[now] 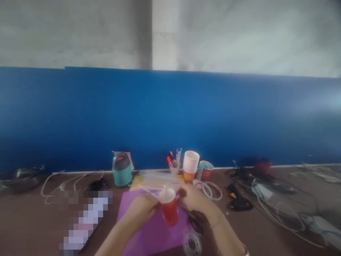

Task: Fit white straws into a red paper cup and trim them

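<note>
Brown tabletop point(29, 217) is bordered at its back edge by a blue panel point(165, 117); in front, over purple paper point(146, 234), a red cup point(169, 212) is held between the left hand point(145, 206) and right hand point(193, 196).

Your single camera sits on your head and faces forward and downward, taking the red paper cup point(169, 213) from above and from your own side of it. It is near enough that your left hand point(145, 203) and right hand point(194, 197) show on either side of the cup. Your wide view spans the surface point(34, 220) around the cup, plus the blue partition point(160, 117) and gray wall point(80, 32) beyond it.
</note>
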`<action>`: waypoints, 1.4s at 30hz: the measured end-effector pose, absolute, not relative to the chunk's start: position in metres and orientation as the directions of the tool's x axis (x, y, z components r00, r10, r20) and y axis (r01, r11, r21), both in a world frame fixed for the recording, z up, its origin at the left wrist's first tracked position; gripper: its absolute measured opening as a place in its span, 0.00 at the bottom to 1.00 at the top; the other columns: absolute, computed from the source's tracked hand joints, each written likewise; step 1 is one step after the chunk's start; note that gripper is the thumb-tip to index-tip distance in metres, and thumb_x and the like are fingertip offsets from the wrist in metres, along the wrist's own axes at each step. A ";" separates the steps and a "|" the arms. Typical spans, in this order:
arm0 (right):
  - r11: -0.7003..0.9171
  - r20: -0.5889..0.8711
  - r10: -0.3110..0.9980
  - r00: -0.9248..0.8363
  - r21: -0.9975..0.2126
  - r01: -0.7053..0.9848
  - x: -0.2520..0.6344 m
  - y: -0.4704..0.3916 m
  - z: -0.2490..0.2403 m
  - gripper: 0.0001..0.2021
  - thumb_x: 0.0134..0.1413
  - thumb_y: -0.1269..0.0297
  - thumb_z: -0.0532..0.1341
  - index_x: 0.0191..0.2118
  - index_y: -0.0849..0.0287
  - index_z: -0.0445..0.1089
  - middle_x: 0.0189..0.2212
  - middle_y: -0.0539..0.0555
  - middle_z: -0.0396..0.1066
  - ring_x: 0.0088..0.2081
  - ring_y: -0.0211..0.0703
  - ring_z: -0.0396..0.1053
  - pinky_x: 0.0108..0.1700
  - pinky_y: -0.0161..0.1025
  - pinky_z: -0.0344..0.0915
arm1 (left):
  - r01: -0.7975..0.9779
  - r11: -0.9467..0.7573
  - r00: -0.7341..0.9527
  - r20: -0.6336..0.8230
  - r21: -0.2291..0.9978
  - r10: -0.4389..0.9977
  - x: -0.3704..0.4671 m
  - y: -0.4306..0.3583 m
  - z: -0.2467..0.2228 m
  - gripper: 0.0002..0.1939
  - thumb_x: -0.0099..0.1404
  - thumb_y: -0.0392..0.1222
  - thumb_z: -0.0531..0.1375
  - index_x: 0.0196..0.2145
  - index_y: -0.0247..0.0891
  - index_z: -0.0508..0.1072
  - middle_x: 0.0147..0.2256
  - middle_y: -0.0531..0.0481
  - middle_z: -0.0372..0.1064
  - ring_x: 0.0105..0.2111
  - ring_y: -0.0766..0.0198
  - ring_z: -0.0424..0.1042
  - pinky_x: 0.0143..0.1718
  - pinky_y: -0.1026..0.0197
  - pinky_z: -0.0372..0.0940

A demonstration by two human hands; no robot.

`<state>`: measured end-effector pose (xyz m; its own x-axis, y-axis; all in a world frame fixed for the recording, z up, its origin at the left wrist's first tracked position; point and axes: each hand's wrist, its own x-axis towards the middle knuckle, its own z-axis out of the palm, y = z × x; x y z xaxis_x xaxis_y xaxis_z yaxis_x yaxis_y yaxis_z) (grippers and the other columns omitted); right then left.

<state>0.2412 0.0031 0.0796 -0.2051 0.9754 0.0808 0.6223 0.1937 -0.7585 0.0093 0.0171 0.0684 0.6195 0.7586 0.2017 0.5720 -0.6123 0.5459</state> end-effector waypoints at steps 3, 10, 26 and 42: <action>0.188 0.090 0.974 -0.210 -0.835 0.517 0.246 0.013 0.067 0.11 0.40 0.73 0.57 0.34 0.61 0.71 0.28 0.52 0.74 0.30 0.41 0.69 0.31 0.33 0.62 | 0.564 -0.514 0.526 0.199 0.647 0.827 0.011 0.018 0.068 0.11 0.57 0.34 0.52 0.36 0.40 0.71 0.30 0.49 0.70 0.31 0.60 0.67 0.32 0.62 0.58; 0.137 0.051 0.976 -0.213 -0.901 0.411 0.244 0.013 0.070 0.08 0.38 0.73 0.59 0.30 0.62 0.70 0.27 0.53 0.74 0.30 0.43 0.70 0.32 0.35 0.64 | 0.196 -0.173 0.381 0.088 0.965 0.921 0.010 0.019 0.072 0.23 0.60 0.45 0.53 0.53 0.40 0.61 0.39 0.47 0.64 0.26 0.67 0.64 0.29 0.63 0.62; 0.045 0.004 0.963 -0.269 -0.988 0.145 0.220 0.013 0.064 0.07 0.36 0.68 0.65 0.26 0.62 0.69 0.20 0.48 0.70 0.25 0.39 0.69 0.30 0.36 0.65 | 0.164 -0.127 0.218 0.090 0.978 0.972 0.020 0.026 0.063 0.17 0.53 0.50 0.60 0.33 0.33 0.78 0.37 0.42 0.75 0.39 0.51 0.71 0.40 0.57 0.63; -0.002 -0.039 0.987 -0.156 -0.973 0.230 0.221 0.018 0.057 0.08 0.41 0.67 0.62 0.31 0.62 0.70 0.24 0.50 0.72 0.26 0.39 0.70 0.31 0.36 0.65 | -0.160 0.159 0.165 -0.133 0.974 0.977 0.024 0.022 0.057 0.22 0.48 0.56 0.64 0.28 0.29 0.77 0.24 0.46 0.72 0.28 0.60 0.71 0.29 0.63 0.62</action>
<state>0.2206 0.0179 0.0567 -0.1561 0.9870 -0.0388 0.2297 -0.0019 -0.9733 0.0239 0.0215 0.0570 0.1647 0.9773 -0.1330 -0.1598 0.1595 0.9742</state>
